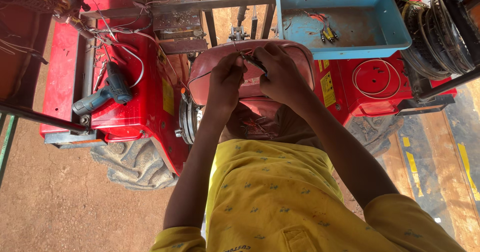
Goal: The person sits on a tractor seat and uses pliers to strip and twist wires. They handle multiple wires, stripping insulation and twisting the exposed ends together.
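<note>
Overhead, looking down at both hands.
Left hand: fingers curled, pinching the near end of a thin dark wire; the grip looks closed, though the fingertips are partly hidden.
Right hand: closed around a small dark tool, possibly pliers, its tip meeting the wire.
Wire's place: between the two hands, above the red panel of the tractor.
Blue tray: right of the hands, a few small wired connectors inside.
Blue drill: lying on the red fender, well apart to the left.
</note>
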